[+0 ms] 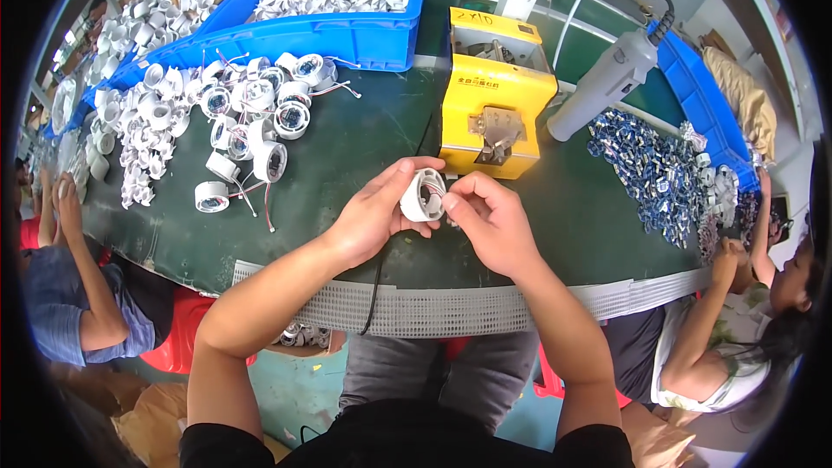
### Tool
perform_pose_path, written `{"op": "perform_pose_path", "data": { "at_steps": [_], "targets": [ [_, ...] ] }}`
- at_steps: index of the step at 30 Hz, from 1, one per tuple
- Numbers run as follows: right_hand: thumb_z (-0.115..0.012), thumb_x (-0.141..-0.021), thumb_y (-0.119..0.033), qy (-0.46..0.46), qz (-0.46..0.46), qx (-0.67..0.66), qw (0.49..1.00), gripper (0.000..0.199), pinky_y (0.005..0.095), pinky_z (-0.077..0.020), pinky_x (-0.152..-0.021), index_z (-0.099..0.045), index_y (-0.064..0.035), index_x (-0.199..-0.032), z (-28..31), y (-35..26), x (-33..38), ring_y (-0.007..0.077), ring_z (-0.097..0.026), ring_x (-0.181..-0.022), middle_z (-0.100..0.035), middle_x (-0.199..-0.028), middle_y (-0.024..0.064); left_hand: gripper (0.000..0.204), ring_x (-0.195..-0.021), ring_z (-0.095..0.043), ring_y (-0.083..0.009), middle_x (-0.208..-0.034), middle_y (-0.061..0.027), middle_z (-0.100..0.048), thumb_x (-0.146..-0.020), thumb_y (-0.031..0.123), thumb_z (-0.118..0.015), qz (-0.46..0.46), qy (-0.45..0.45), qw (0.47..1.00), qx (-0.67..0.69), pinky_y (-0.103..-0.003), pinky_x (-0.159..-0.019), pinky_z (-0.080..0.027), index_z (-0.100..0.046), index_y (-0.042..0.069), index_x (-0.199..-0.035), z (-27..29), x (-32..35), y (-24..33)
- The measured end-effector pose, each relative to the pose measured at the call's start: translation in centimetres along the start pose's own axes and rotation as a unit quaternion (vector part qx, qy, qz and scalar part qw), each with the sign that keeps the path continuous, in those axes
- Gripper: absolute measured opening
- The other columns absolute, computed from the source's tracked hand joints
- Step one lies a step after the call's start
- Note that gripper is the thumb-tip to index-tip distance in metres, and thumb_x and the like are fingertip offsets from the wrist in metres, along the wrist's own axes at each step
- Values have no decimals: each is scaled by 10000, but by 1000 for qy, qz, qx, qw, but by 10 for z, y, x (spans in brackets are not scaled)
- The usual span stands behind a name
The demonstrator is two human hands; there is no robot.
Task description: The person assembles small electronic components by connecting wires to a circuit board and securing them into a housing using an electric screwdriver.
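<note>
Over the near middle of the table, a white round plastic housing (414, 199) is gripped by my left hand (368, 217), the thumb along its upper side and the fingers curled beneath. Its open side faces right, and thin wires show inside. My right hand (496, 224) is closed in a pinch at that open side, thumb and forefinger touching the rim area. What lies between those fingertips is too small to tell. Just beyond both hands stands a yellow box-shaped machine (511, 91) with a metal fitting on its front.
A grey powered screwdriver (607, 87) stands right of the machine. Wired round units (260, 95) and white parts (149, 152) pile up left; small blue circuit boards (650, 178) lie right. A blue bin (368, 42) of white pieces is behind. People sit on both sides.
</note>
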State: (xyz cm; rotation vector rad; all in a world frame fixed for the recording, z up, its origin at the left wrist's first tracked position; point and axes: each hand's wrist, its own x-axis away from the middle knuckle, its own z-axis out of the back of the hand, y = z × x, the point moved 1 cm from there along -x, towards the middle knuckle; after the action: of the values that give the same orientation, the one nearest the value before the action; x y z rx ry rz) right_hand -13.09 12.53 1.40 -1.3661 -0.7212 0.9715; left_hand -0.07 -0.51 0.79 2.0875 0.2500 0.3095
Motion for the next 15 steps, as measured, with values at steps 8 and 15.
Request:
{"op": "perform_pose_path", "data": {
  "at_steps": [8,15],
  "targets": [
    [-621,-940,-95,-14,8,66,998,93,209,-452,-674,-597,-9,-966,1,-4,0,51,-568,-752,-596,-879,22,493,-984,-614,-147,-1128,-65,-593,-1047,406,-369,0,-40,999,-33,-312,-845,-540,-432,48,-1380,1,-5,-9],
    [-739,-806,-25,62,199,234,950,265,296,-552,-762,-624,2,-1043,11,-13,-3,165,-638,-882,-613,-1001,86,470,-1075,-602,-165,-1152,-81,-586,-1051,375,-363,-74,29,997,17,-343,-923,-542,-428,42,-1376,4,-5,0]
  ]
}}
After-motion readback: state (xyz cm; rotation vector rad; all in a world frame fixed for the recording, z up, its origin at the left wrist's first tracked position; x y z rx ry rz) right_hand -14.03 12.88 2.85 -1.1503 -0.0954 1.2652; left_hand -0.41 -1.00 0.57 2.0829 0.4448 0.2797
